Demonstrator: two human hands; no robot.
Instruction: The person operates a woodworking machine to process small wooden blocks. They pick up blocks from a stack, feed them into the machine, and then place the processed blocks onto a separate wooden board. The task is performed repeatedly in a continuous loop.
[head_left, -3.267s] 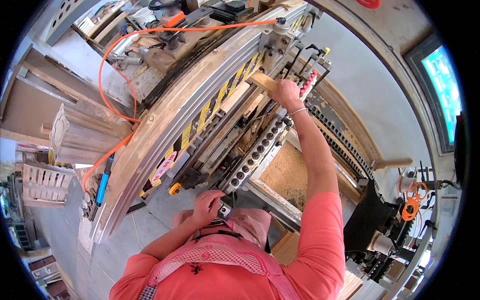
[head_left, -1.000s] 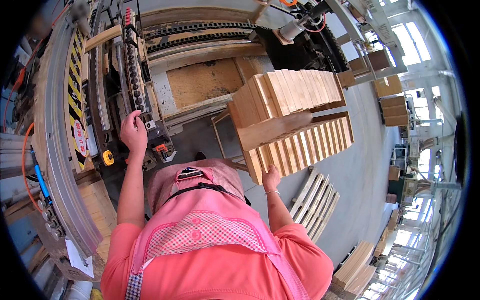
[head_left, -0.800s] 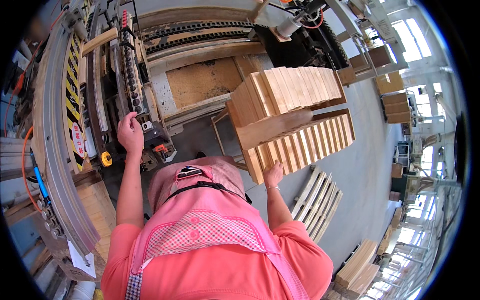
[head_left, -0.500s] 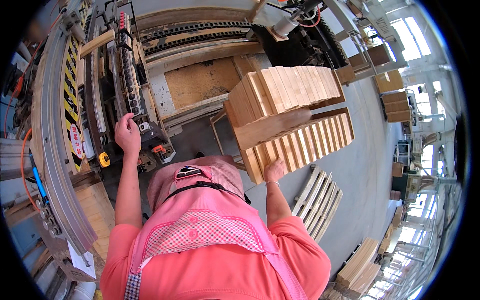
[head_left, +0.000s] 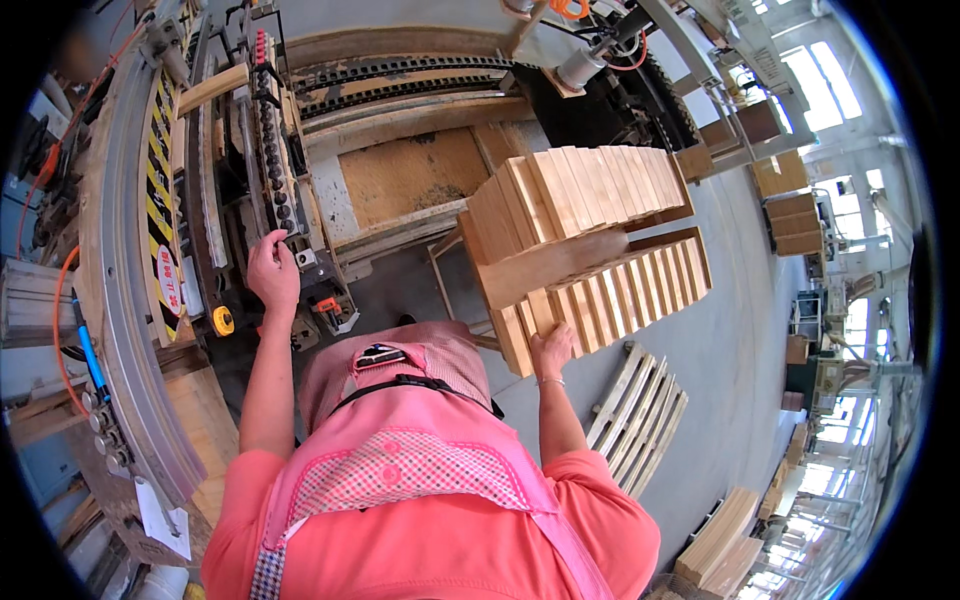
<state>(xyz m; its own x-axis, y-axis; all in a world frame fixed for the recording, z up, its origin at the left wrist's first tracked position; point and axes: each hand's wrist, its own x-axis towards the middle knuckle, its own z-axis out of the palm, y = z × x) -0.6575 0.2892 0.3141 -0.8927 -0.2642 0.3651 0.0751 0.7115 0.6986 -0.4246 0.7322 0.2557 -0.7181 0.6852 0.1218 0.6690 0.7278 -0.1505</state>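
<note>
My left hand (head_left: 274,275) hovers beside the near end of a row of black rollers (head_left: 281,200) on the machine at left. Its fingers are loosely bent and apart, with nothing visible in them; whether they touch the machine I cannot tell. Two rows of light wooden boards (head_left: 590,195) stand on edge on a wooden stand, with a gap between the rows. My right hand (head_left: 553,348) is at the near row, its fingers closed over the end of a wooden board (head_left: 540,312). The fingertips are partly hidden against the wood.
A metal rail (head_left: 120,300) with a black-and-yellow striped strip (head_left: 160,215) runs along the left. A yellow round knob (head_left: 222,320) sits by my left forearm. Behind the boards lies a machine bed with black chains (head_left: 400,75). A slatted pallet (head_left: 637,415) rests on the floor at right.
The whole view has shifted slightly right and down. My left hand stays by the roller row, its fingers a little changed. My right hand remains on the near row of boards.
</note>
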